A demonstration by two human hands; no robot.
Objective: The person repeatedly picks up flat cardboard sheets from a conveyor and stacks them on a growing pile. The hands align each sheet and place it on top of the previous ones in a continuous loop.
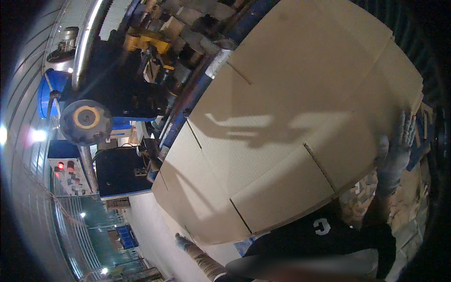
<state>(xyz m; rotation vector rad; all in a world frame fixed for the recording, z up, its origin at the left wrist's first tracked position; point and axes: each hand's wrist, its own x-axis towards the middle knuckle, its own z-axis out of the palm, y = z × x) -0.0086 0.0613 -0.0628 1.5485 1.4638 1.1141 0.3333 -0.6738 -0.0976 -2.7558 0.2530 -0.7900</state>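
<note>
A large brown cardboard sheet with several cut slots and crease lines fills the middle and right of the view. Along its right edge lies my right hand in a pale glove, fingers stretched out and thumb apart, somewhat blurred at the tips. My left hand, also gloved, is close beside the lower left edge of the sheet. It is small and dim, so whether its fingers grip the edge is unclear. The sheet's upper left side meets a dark blue machine rail.
Machinery with a yellow part stands past the rail. At left are a round black handwheel, a blue drum and a control panel with a lit red lamp. Cardboard scraps lie below my right hand.
</note>
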